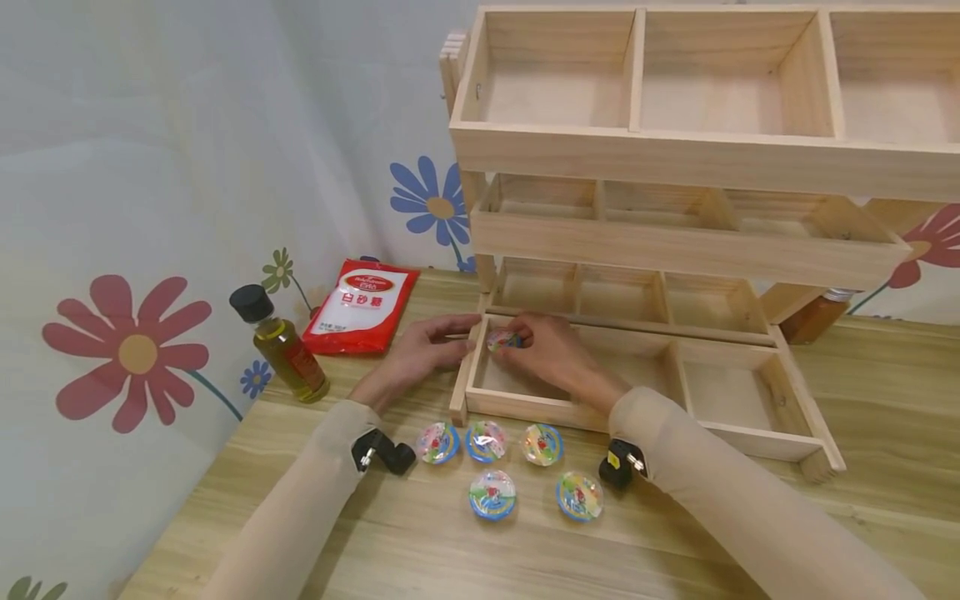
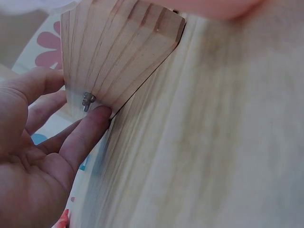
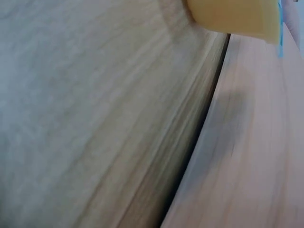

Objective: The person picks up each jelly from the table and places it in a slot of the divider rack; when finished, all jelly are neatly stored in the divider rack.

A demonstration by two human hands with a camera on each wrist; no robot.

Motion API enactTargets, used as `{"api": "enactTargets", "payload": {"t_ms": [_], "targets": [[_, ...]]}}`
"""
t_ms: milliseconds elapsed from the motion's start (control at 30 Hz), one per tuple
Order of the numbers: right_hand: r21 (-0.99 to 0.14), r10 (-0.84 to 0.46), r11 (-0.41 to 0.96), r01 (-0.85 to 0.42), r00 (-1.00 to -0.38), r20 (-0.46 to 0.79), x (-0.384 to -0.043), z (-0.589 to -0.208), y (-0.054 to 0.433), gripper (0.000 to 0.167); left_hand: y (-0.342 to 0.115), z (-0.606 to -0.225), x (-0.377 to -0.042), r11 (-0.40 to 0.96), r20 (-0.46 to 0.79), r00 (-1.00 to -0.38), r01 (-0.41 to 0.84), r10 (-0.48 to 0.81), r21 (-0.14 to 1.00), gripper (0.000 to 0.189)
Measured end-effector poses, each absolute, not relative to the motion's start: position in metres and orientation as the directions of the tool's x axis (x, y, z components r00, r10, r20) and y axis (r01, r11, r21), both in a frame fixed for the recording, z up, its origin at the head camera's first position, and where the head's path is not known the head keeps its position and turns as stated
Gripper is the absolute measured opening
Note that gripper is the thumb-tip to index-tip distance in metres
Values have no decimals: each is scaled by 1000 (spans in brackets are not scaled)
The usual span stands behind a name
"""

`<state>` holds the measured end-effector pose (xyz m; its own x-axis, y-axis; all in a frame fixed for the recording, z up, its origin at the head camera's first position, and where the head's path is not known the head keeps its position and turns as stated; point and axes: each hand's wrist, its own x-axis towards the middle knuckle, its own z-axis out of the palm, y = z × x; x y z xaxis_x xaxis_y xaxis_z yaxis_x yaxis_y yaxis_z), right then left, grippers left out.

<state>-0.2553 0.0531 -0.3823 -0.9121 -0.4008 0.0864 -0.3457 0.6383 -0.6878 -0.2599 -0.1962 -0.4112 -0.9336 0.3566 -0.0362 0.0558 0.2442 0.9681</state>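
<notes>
My right hand (image 1: pixel 555 354) reaches over the front edge of the lowest tray and pinches a small jelly cup (image 1: pixel 502 338) at the left end of its left compartment. The wooden rack (image 1: pixel 525 407) has several divided trays. My left hand (image 1: pixel 422 354) is at the rack's left side. In the left wrist view, the fingers (image 2: pixel 85 137) look straight or loosely bent and touch the wooden side panel (image 2: pixel 123 52) beside a metal bolt (image 2: pixel 87 100). Several more jelly cups (image 1: pixel 487 442) with colourful lids stand on the table in front of the rack.
A red and white sugar bag (image 1: pixel 360 308) and an oil bottle (image 1: pixel 288 350) with a black cap are left of the rack. Behind its right side stands a jar with orange-brown contents (image 1: pixel 817 318). A flower-patterned curtain (image 1: pixel 225 167) hangs behind the table (image 1: pixel 420 550).
</notes>
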Motion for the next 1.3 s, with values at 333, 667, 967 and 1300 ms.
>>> {"api": "enactTargets", "payload": {"t_ms": [333,667,967,1300], "targets": [[-721,-369,638,-270,-929,22,-247,-373,62,66,-194,-411,-262,256,-43,-933,54,358,965,52],[-729,-415,523,-442,-879,235,-222,-359,81,44,-195,-411,-263,290,-49,-936,58,349,955,51],[-726,-446,480,-493,-849,283,-191,-357,97,30,-197,-412,-262,266,-37,-935,62,353,962,52],[-721,-456,444,-532,-827,329,-160,-357,119,23,-196,-410,-259,275,-23,-938,78,346,958,53]]}}
